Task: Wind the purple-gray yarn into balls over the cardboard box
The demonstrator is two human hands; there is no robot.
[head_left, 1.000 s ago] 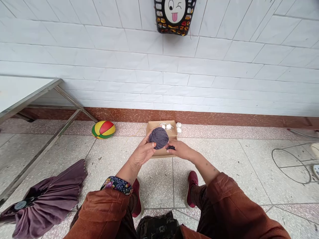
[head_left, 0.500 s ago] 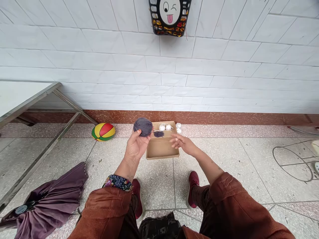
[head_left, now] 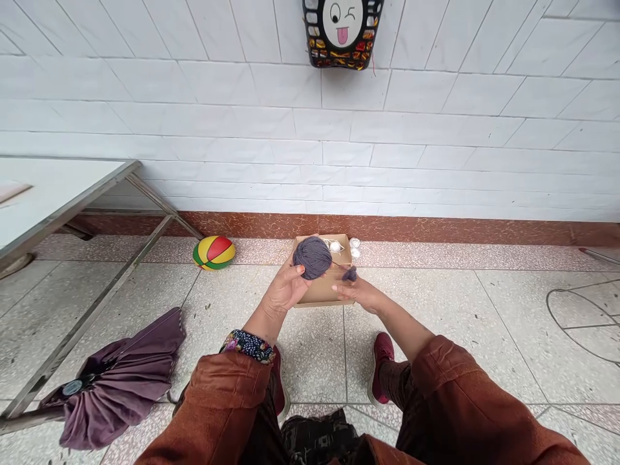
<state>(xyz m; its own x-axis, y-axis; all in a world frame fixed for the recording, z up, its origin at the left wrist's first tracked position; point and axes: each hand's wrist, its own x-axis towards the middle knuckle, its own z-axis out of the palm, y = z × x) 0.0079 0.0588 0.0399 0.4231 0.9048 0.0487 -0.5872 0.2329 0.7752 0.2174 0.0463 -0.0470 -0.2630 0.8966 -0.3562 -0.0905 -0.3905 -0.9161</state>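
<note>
Through my head view, the left hand (head_left: 285, 290) has brought the dark yarn ball (head_left: 312, 257) across from the left to above the cardboard box (head_left: 320, 294), its grip cupped firmly around it. The small dark yarn bundle (head_left: 349, 274) now sits at the right hand (head_left: 361, 294), whose grip I cannot read; I judge both hands are engaged with the yarn again.

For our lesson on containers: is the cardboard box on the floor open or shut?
The box is open: its inside shows, with a white ball in the far part.
</note>
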